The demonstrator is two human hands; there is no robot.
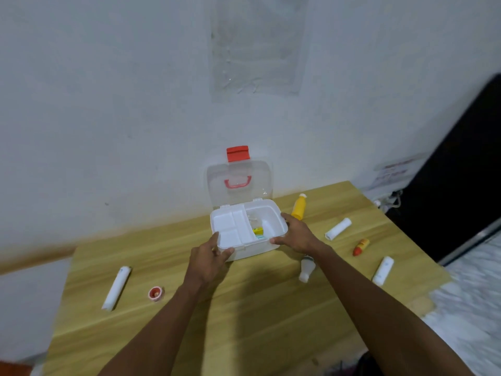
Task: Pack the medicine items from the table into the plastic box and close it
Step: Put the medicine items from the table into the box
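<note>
Left hand [210, 256] and right hand [294, 234] both clamped on the rim of the open plastic box [248, 229] (lid upright) at mid-table [244, 308]; yellow bottle [299, 206], white tubes [117, 287] and red tube [360, 246] scattered around.

Worktop [244, 308]: light yellow-tan wood grain, streaked lengthwise. Plastic box [260, 246]: white body, white divided tray [230, 226]; lid [238, 183] clear, red latch [238, 153], red handle [237, 183]. Inside box: yellow and teal items [259, 232]. Bottle [299, 207]: yellow-orange, white cap. Small tube [360, 247]: red with yellow. Tape roll [156, 293]: red-pink. Long tube [117, 287], roll [338, 229], small bottle [306, 270], flat tube [382, 270]: all white. Wall [108, 104]: pale grey-white.
</note>
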